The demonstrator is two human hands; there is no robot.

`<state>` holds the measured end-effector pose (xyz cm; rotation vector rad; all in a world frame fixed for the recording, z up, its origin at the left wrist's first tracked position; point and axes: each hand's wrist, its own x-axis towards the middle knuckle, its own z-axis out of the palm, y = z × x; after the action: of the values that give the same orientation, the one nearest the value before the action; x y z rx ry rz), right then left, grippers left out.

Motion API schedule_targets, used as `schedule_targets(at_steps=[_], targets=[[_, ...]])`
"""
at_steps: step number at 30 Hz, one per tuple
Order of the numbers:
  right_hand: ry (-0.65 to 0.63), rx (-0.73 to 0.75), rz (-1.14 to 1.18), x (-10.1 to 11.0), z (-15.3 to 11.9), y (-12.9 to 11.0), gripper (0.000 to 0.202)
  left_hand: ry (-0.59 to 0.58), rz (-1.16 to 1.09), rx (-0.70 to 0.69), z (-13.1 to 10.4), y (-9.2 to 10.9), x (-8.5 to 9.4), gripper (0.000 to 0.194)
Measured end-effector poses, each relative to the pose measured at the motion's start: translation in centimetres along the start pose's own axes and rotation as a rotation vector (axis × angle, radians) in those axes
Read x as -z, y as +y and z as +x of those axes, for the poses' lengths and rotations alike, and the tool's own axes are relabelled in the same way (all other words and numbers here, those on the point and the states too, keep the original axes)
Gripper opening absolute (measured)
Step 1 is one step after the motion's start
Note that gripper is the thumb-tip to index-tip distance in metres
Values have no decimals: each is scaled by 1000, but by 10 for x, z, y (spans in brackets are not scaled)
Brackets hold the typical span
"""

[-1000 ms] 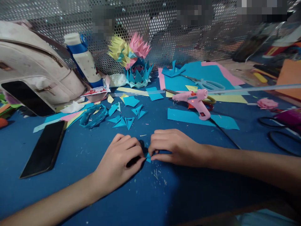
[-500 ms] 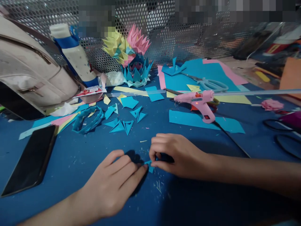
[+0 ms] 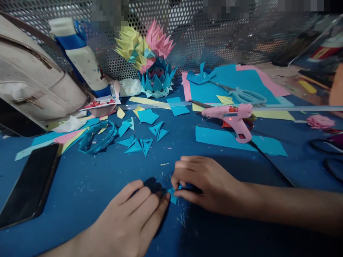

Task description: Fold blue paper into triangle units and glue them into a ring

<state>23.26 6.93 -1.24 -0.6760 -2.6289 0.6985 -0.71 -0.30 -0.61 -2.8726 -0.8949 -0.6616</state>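
A small folded blue paper piece [image 3: 173, 196] lies on the blue table between both hands. My left hand [image 3: 136, 214] has its fingers closed, the tips pressing the piece's left side. On the other side, my right hand [image 3: 199, 182] pinches the piece's right edge between thumb and forefinger. Beyond them lie several folded blue triangles [image 3: 139, 145] and a blue paper ring [image 3: 98, 137]. A pink glue gun [image 3: 235, 119] rests on its side over a blue paper strip [image 3: 222, 136].
On the left are a black phone [image 3: 30, 184], a beige bag [image 3: 32, 75] and a white-and-blue bottle [image 3: 85, 64]. Paper flowers [image 3: 158, 78] stand at the back, beside scissors [image 3: 246, 96] on coloured sheets [image 3: 227, 75]. The glue gun's cord [image 3: 273, 164] runs right.
The view has shifted slightly, so most things sit a little differently in the frame. Both hands still hold the small blue piece, with little visible change in their grip.
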Motion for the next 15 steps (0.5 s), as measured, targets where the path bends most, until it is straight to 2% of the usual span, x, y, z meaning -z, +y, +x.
schedule_targets(at_steps=[8, 15], targets=[[18, 154, -273, -2, -2, -1, 22, -8, 114, 62, 1, 10, 0, 42], [78, 255, -401, 3, 0, -4, 22, 3, 160, 69, -3, 13, -3, 35]])
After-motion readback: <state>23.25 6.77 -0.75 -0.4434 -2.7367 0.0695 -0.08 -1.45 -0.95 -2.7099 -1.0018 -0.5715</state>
